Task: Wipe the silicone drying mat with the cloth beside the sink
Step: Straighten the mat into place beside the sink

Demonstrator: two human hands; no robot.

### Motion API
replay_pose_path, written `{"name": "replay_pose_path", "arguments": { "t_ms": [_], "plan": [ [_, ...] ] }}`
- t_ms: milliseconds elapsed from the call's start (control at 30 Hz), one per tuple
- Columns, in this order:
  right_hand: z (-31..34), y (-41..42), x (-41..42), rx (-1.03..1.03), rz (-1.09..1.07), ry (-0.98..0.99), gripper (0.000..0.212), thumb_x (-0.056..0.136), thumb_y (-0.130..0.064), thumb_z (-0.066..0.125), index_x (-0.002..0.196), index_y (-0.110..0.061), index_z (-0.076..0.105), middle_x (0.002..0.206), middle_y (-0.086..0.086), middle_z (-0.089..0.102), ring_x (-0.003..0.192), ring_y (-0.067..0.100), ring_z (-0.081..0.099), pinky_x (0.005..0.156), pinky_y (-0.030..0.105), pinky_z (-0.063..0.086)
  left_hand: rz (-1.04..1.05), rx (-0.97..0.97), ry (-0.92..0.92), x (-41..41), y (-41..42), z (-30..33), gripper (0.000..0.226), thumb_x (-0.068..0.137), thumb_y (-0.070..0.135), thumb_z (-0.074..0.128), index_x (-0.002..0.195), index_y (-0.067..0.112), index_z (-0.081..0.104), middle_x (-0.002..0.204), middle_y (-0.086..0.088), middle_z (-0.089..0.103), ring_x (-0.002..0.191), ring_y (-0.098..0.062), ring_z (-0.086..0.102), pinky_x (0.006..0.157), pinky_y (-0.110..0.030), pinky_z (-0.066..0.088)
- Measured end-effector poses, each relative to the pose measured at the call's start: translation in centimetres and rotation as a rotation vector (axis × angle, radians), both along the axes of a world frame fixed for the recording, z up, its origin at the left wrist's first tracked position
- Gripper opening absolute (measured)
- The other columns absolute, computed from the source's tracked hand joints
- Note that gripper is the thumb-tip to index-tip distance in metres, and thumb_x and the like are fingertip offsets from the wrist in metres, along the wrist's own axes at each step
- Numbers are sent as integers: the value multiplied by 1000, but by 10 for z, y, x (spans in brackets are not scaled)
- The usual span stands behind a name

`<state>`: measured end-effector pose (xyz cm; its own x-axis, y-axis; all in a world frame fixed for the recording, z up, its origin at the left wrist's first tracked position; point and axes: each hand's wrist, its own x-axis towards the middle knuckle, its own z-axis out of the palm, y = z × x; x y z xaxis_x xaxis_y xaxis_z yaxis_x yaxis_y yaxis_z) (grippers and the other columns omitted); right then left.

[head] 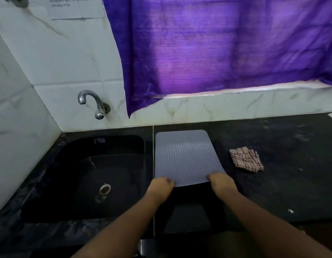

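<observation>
A grey ribbed silicone drying mat [185,155] lies on the black counter just right of the sink. My left hand [161,184] grips its near left corner. My right hand [222,181] grips its near right corner. The near edge of the mat looks slightly lifted between the two hands. A folded checked cloth [246,160], beige with dark lines, rests on the counter to the right of the mat, apart from both hands.
A black sink [90,174] with a metal drain fills the left side, with a chrome tap [92,102] on the tiled wall above it. A purple curtain [217,45] hangs over the window behind. The black counter [291,174] stretches to the right.
</observation>
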<state>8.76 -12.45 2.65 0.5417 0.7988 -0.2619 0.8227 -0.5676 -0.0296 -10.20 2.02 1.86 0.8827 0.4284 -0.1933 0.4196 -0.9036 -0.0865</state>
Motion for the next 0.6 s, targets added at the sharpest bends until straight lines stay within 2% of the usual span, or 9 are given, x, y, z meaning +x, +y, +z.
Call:
{"name": "replay_pose_path", "arguments": {
  "t_ms": [167, 367, 500, 600],
  "plan": [
    [-34, -38, -15, 4, 54, -54, 51, 99, -16, 36, 149, -19, 29, 153, 2, 38, 137, 22, 40, 112, 32, 33, -11, -51, -16, -23, -21, -24, 29, 95, 3, 40, 118, 4, 57, 120, -16, 61, 108, -32, 59, 90, -44, 48],
    [-41, -55, -13, 34, 64, -73, 56, 99, -13, 38, 152, -17, 22, 158, 4, 28, 147, 21, 24, 120, 34, 23, 26, -71, -32, -26, -47, -30, 36, 97, -1, 39, 131, 3, 47, 129, -21, 53, 115, -34, 55, 95, -44, 46],
    [-44, -60, -17, -39, 86, -100, 57, 99, -12, 38, 152, -13, 19, 158, 8, 28, 146, 23, 25, 119, 39, 26, 36, -45, 11, -35, -55, -42, 49, 99, 0, 37, 147, -2, 24, 153, -26, 26, 140, -36, 31, 109, -46, 38],
    [-48, -64, -24, -99, 115, -111, 64, 96, -11, 46, 153, -10, 15, 156, 11, 29, 143, 28, 29, 114, 44, 34, 53, -42, 30, -41, -61, -50, 55, 100, 0, 31, 151, -2, 9, 158, -25, 9, 147, -35, 14, 113, -45, 33]
  ]
}}
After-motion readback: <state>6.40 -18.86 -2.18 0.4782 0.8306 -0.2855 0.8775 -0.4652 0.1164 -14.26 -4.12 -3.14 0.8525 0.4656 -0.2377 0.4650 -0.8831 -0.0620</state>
